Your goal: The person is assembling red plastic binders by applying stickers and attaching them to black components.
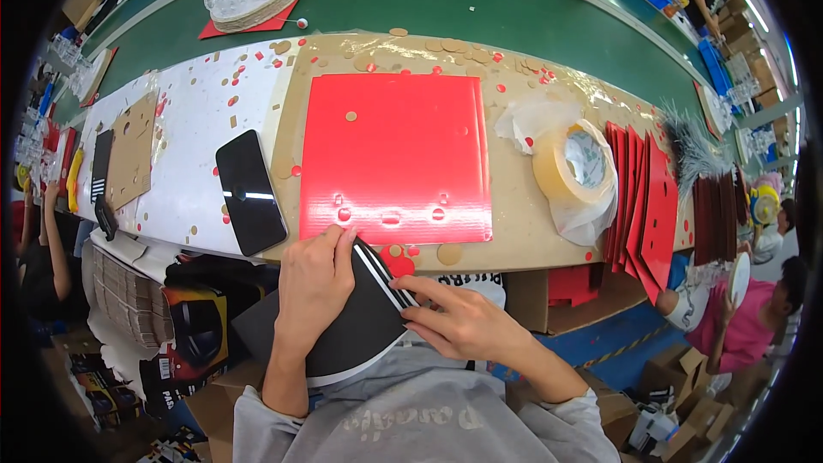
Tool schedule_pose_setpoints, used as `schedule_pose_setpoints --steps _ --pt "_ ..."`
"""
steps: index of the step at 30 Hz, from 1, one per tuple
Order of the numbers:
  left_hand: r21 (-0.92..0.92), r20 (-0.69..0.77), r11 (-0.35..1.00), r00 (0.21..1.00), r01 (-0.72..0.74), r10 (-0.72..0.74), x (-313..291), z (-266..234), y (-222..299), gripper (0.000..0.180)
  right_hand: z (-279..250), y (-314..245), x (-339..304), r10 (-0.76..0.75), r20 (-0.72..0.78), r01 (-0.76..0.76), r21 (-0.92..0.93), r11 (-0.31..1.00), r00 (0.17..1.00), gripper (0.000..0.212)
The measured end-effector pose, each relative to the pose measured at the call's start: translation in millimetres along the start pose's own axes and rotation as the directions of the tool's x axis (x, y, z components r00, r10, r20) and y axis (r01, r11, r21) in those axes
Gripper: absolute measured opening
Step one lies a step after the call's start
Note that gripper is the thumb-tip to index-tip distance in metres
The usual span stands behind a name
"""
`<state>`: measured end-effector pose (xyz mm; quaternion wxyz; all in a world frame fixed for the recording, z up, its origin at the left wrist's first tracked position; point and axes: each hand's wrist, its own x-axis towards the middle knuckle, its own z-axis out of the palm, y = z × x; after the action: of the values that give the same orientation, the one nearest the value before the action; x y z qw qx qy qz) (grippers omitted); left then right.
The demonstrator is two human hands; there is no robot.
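Your left hand and right hand both rest on the flat black card with white stripes, which lies at the near edge of the workbench, over your lap and just in front of your grey sweatshirt. The left hand curls over the card's far-left edge, fingers bent and pinching at the striped corner; the right hand lies flatter, fingers stretched left along the near-right side, with the fingertips pressing on the stripes. Neither hand is empty or shut into a fist.

The card's long axis runs diagonally, from near-left by your left forearm up to far-right, and its striped end points far and slightly right, toward the large red rectangular corrugated sheet. That sheet lies flat on the brown cardboard work surface, directly beyond your hands, its near edge just beyond your left fingertips. Its sides run nearly square to the bench, its row of punched holes along the near edge. Your left hand is the nearer one to it.

A black smartphone lies left of the red sheet, a roll of beige tape to its right, and a stack of red sheets further right.
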<state>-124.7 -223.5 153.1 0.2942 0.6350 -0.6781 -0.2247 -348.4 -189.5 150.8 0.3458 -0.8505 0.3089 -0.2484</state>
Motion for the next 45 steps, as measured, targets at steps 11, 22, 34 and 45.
schedule_pose_setpoints --steps 11,22,34,45 --pt "0.026 -0.015 0.999 1.0 0.024 -0.023 -3.3 -8.4 -1.6 0.024 -4.6 4.0 6.2 0.085 0.037 -0.09 0.171 0.981 0.996 0.021" --pt "-0.021 -0.023 0.999 0.999 0.042 -0.043 -3.4 -14.3 -3.2 0.022 -3.7 -2.2 2.6 -0.022 -0.143 0.021 -0.008 1.0 0.989 0.021" --pt "-0.032 -0.197 0.99 0.972 -0.139 0.13 -24.0 -15.8 -12.7 0.01 -38.3 6.9 79.7 0.21 -0.42 -0.175 0.121 0.977 0.883 0.013" --pt "0.108 -0.136 0.989 0.984 -0.104 0.119 -33.6 4.1 -18.4 0.018 12.7 49.0 150.2 0.219 -0.282 -0.228 0.002 0.974 0.934 0.01"
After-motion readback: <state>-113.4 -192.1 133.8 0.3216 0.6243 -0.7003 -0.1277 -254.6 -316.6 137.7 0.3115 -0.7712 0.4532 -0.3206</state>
